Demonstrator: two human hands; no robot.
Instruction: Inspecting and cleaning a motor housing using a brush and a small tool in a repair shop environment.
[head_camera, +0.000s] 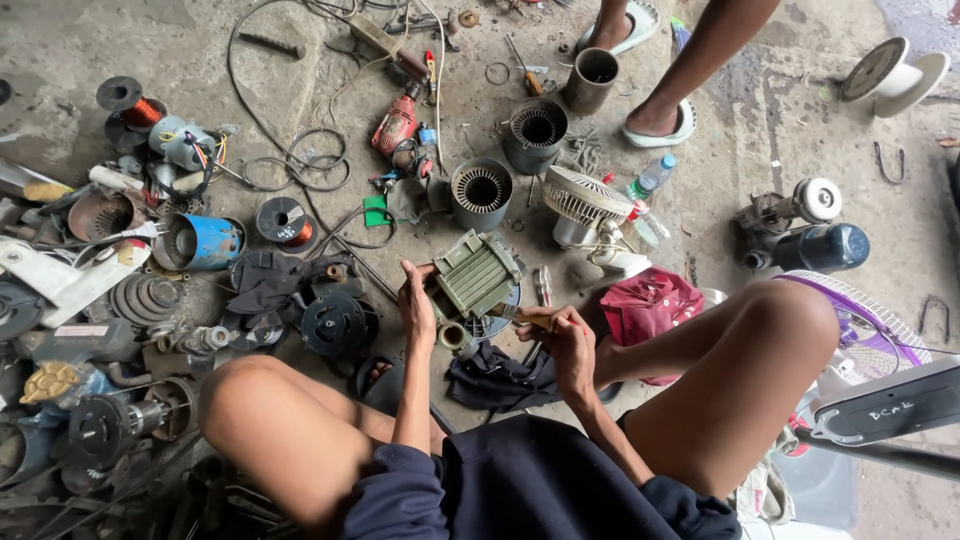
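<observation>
Grey-green and finned, the motor (478, 273) sits on the concrete floor (760, 130) between the person's knees, tilted, with the left hand (416, 303) pressed flat against its left side, fingers wrapped on the casing's edge. The right hand (566, 338) is clenched around a tool handle (527, 318) whose tip points at the motor's lower right corner; the tip itself is too small to make out. Just below the left hand lies a short metal sleeve (453, 335), and below both hands a dark rag (500, 378) is spread on the floor. Right of the right hand sits a red bag (652, 303). Beyond the motor, away from the hands, stand two ribbed stators (481, 192), a white fan guard (585, 196) and a red drill (398, 124). Far left of the left hand are a blue housing (205, 243) and copper wire spools (284, 220). Another person's feet in sandals (655, 128) stand well beyond the hands.
</observation>
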